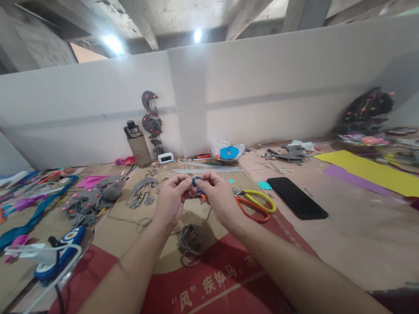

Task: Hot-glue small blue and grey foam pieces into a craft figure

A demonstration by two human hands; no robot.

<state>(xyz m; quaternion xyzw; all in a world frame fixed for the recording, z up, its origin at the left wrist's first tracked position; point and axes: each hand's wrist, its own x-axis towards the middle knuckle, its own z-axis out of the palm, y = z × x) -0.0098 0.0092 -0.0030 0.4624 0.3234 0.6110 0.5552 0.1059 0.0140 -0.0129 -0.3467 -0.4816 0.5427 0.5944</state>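
Note:
Over the cardboard my left hand (pixel 174 199) and my right hand (pixel 217 197) meet, fingers pinched together. Between their fingertips is a small blue piece (pixel 196 180), mostly hidden, so its kind is unclear. Small orange and dark bits show just under the fingers. Below the hands lies a bundle of grey cord (pixel 190 241). Scissors (pixel 257 205) with one red and one yellow handle lie beside my right wrist. Left of my left hand is a grey cut-out with hanging strands (pixel 143 192). A turquoise flower-shaped piece (pixel 264 185) lies past the scissors.
A black phone (pixel 297 198) lies at right, near yellow sheets (pixel 377 170). A bottle (pixel 138 145), a small white device (pixel 165 158) and a bowl (pixel 226 152) with a blue disc stand along the wall. At left are grey craft pieces (pixel 91 199) and a blue power strip (pixel 61 253) with cables.

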